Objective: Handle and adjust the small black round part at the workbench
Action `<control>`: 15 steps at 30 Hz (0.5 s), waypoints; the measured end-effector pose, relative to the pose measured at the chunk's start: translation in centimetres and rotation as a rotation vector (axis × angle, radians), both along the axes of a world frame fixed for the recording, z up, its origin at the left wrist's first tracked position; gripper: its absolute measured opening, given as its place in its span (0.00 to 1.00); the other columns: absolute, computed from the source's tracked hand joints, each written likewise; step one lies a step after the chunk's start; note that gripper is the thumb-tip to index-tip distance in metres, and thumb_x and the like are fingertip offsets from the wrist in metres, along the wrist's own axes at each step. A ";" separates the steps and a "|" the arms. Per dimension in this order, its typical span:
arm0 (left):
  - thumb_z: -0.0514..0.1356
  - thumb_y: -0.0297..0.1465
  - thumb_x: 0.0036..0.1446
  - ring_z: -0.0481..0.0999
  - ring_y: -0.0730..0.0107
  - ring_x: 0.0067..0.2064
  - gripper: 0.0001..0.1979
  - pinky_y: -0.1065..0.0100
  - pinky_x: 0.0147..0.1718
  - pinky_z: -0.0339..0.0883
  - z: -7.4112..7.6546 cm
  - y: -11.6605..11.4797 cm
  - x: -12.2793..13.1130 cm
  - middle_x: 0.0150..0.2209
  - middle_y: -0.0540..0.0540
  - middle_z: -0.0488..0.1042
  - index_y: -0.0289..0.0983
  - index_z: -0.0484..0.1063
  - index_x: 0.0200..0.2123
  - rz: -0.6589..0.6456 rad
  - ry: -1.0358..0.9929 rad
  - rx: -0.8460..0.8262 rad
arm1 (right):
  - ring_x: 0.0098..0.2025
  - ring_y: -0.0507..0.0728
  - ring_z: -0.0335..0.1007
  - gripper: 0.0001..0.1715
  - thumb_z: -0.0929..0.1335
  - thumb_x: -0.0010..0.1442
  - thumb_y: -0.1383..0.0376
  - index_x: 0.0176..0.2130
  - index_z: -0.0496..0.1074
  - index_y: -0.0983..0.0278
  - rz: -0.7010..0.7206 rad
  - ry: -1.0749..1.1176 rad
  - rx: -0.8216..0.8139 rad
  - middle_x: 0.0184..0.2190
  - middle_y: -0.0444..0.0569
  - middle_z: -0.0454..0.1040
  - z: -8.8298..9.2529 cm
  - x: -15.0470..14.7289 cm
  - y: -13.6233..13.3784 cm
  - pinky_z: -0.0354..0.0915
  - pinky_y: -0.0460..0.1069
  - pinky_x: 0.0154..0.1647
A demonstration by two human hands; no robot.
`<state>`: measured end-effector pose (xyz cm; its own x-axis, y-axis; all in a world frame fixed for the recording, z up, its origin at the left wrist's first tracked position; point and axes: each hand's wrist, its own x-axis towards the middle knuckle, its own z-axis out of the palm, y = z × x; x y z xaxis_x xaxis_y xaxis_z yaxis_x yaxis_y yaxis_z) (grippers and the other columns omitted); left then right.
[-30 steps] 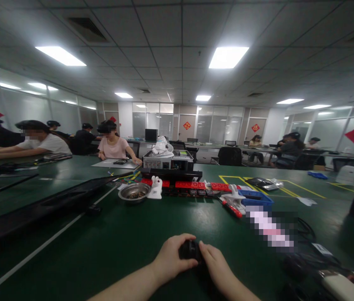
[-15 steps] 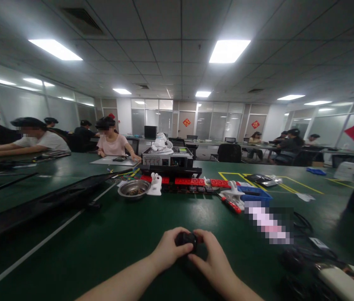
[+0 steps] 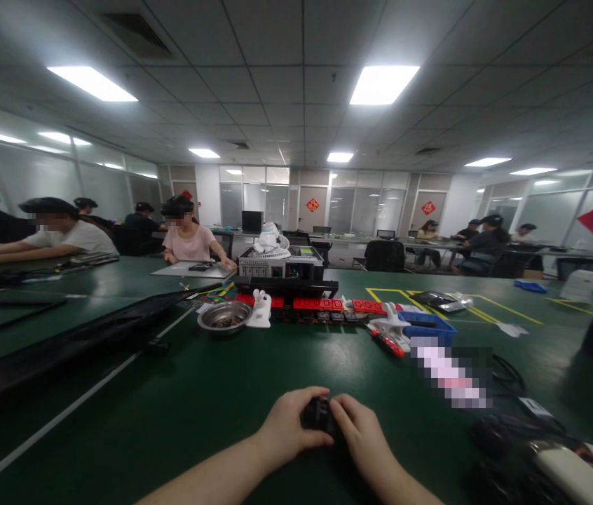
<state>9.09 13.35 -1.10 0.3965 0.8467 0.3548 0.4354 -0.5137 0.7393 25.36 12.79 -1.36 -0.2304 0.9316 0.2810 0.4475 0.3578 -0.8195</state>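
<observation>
Handwork at a green table, with places given from the metal bowl. Nearer the wearer than the bowl and to its right, the left hand pinches a small black part, thumb along the near side and fingers curled over the far side. The right hand lies at the part's right side, thumb and forefinger bent close together; whether it grips or merely steadies cannot be told. Handling appears under way rather than complete, since the part is in the fingers and not set down; whether it is whole or partly opened is hidden by the hands and its dark surface, so what remains cannot be judged. The bowl itself contains small loose pieces. Just right of the bowl stands a white holder; farther right come a red-handled tool, not in use by either hand, and a blue tray. Left of the bowl and nearer the wearer lies another small black piece, apart from both hands; beyond the bowl sits a grey metal housing.
</observation>
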 end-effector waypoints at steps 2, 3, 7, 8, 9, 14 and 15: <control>0.64 0.40 0.35 0.68 0.63 0.43 0.29 0.66 0.43 0.60 0.0 0.0 -0.1 0.41 0.46 0.70 0.39 0.65 0.44 -0.011 -0.091 -0.049 | 0.30 0.54 0.64 0.13 0.61 0.54 0.58 0.33 0.67 0.65 0.023 -0.005 0.044 0.27 0.47 0.69 0.4 0.0 -0.4 0.59 0.47 0.31; 0.63 0.41 0.37 0.69 0.63 0.42 0.28 0.66 0.41 0.61 0.0 0.1 -0.1 0.40 0.46 0.71 0.38 0.66 0.43 -0.024 -0.143 -0.076 | 0.32 0.55 0.64 0.11 0.62 0.53 0.60 0.36 0.66 0.64 0.030 -0.002 0.073 0.30 0.47 0.69 0.6 -0.1 -0.6 0.59 0.47 0.33; 0.59 0.48 0.38 0.70 0.63 0.37 0.28 0.68 0.35 0.62 -0.4 0.4 0.0 0.34 0.45 0.72 0.33 0.67 0.38 -0.085 -0.331 -0.194 | 0.38 0.56 0.62 0.16 0.64 0.50 0.66 0.41 0.63 0.63 0.043 -0.020 0.204 0.37 0.50 0.67 1.2 0.0 -1.2 0.60 0.50 0.40; 0.59 0.49 0.37 0.69 0.63 0.36 0.29 0.68 0.35 0.62 -0.5 0.5 0.1 0.33 0.44 0.71 0.32 0.67 0.37 -0.103 -0.369 -0.222 | 0.39 0.57 0.62 0.16 0.65 0.50 0.66 0.41 0.63 0.62 0.059 -0.034 0.227 0.38 0.50 0.66 1.2 0.1 -1.3 0.59 0.50 0.40; 0.58 0.50 0.38 0.69 0.63 0.36 0.29 0.68 0.35 0.62 -0.6 0.6 0.1 0.33 0.44 0.71 0.32 0.68 0.37 -0.118 -0.405 -0.250 | 0.40 0.57 0.62 0.16 0.65 0.49 0.66 0.41 0.64 0.62 0.076 -0.046 0.243 0.38 0.50 0.66 1.2 0.1 -1.3 0.59 0.51 0.41; 0.60 0.42 0.41 0.70 0.65 0.35 0.22 0.68 0.34 0.63 -0.4 0.6 0.3 0.33 0.45 0.72 0.33 0.67 0.37 -0.106 -0.418 -0.311 | 0.45 0.58 0.59 0.28 0.66 0.47 0.63 0.48 0.58 0.63 0.063 0.017 0.221 0.44 0.52 0.63 0.2 0.0 -0.9 0.56 0.52 0.47; 0.61 0.40 0.41 0.70 0.66 0.36 0.21 0.68 0.34 0.63 -0.2 0.4 0.3 0.34 0.46 0.72 0.34 0.67 0.38 -0.077 -0.373 -0.284 | 0.44 0.57 0.60 0.28 0.66 0.48 0.61 0.49 0.56 0.64 0.034 0.054 0.195 0.43 0.51 0.63 0.0 0.0 -0.7 0.57 0.52 0.46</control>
